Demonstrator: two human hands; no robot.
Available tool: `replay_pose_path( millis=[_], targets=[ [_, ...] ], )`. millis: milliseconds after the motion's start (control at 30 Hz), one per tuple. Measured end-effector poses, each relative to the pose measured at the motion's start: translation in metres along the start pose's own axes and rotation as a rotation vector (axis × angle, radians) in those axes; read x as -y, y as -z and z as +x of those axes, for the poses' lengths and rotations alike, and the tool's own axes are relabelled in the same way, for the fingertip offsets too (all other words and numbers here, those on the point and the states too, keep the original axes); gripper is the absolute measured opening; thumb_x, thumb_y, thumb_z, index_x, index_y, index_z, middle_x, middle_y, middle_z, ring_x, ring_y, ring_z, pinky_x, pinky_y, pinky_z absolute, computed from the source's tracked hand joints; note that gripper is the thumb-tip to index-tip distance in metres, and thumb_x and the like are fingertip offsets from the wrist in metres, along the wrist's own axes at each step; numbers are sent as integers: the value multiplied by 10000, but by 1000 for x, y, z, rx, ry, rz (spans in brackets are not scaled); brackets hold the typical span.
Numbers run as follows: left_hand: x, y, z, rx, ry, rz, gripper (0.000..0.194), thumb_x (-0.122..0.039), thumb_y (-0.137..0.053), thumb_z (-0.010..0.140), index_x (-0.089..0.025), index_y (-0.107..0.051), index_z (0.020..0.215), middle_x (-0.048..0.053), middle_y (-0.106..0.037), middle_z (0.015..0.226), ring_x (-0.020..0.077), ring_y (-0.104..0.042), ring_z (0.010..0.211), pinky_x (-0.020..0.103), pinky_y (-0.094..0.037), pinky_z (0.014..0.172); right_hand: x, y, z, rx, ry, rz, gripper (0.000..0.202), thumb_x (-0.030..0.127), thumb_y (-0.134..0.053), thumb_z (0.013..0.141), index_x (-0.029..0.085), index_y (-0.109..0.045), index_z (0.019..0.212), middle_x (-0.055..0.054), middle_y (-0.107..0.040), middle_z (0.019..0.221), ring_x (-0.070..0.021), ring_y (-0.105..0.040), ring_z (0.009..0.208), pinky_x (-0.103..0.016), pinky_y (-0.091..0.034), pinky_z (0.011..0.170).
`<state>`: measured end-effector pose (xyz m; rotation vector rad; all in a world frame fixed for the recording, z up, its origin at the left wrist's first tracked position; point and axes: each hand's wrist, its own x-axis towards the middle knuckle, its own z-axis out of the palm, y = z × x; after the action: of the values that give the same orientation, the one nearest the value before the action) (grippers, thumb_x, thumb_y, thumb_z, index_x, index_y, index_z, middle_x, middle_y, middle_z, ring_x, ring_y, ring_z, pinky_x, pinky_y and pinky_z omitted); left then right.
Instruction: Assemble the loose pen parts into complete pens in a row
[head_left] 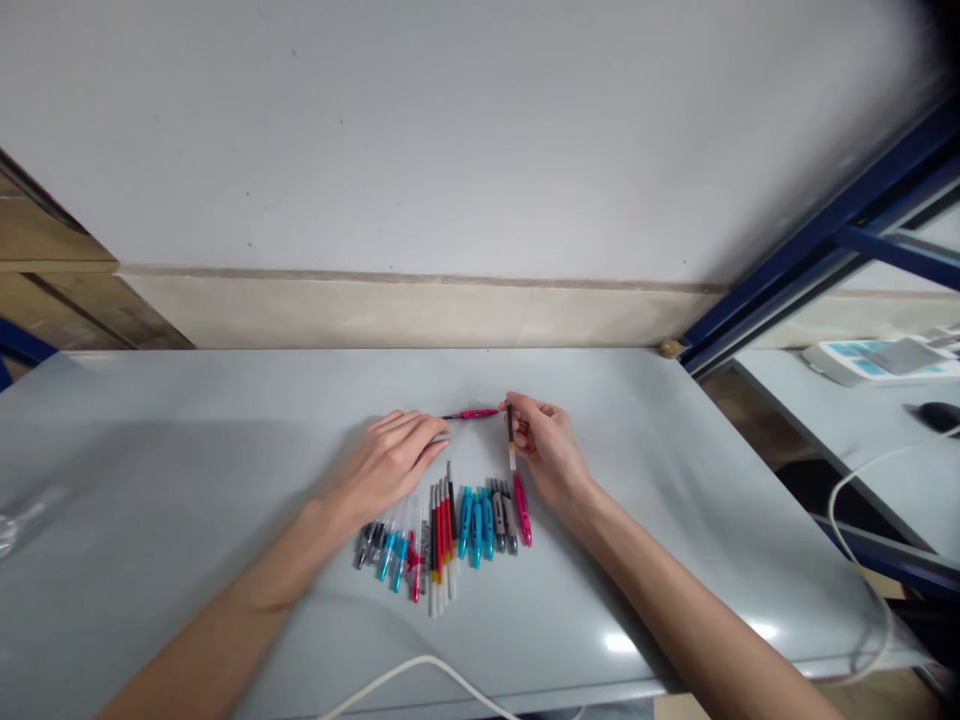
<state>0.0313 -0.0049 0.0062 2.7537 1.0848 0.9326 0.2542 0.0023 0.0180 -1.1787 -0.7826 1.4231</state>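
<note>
My right hand (547, 445) pinches a black ink refill (511, 437) between thumb and fingers, its pale end pointing down. My left hand (397, 455) rests on the table with fingers stretched to the right; whether something small lies beneath the fingertips is hidden. Between the hands lies a pink pen grip section (478, 413), its dark tip by my left fingertips. Below are a second pink grip section (522, 510), grey ones (504, 518) and blue ones (476, 525). Left of these lie several black and red refills (442, 540) and clear pen barrels with coloured ends (390, 550), partly behind my left hand.
The grey table (225, 430) backs onto a wall. A white cable (427, 660) runs along its front edge. Clear plastic (11, 530) lies at the far left. To the right are a blue metal frame (817, 240) and another table with a white device (877, 360).
</note>
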Motion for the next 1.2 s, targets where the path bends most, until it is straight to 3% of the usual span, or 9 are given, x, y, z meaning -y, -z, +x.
replay_pose_path(
  millis=[367, 600, 900, 1200],
  targets=[
    [0, -1, -1, 4, 31, -27, 99, -226, -493, 1041, -174, -571, 1074, 61, -716, 968, 182, -679, 849, 359, -542, 773, 1, -1, -1, -56, 125, -68, 304, 424, -774, 763, 132, -694, 796, -70, -718, 751, -126, -610, 561, -238, -417, 494],
    [-2, 1, 0, 5, 34, -24, 113, -221, -467, 1050, -179, -567, 1081, 59, -715, 956, 184, -679, 837, 355, -534, 761, 3, 0, 0, -103, 237, -131, 298, 437, -753, 803, 150, -675, 823, -87, -744, 788, -161, -661, 584, -257, -432, 503],
    [-2, 0, -1, 16, 146, -17, 116, -255, -470, 1048, -199, -565, 1085, 47, -719, 975, 193, -683, 874, 357, -529, 793, 5, -4, -7, -92, 379, -191, 261, 419, -702, 867, 159, -671, 860, -85, -744, 810, -169, -676, 603, -268, -450, 501],
    [-2, -1, -2, 31, 175, -12, 149, -295, -465, 1049, -202, -576, 1085, 55, -720, 980, 191, -688, 869, 343, -536, 785, 2, -5, -10, -43, 345, -240, 259, 417, -707, 863, 158, -686, 859, -86, -753, 803, -175, -680, 593, -265, -441, 487]
  ],
)
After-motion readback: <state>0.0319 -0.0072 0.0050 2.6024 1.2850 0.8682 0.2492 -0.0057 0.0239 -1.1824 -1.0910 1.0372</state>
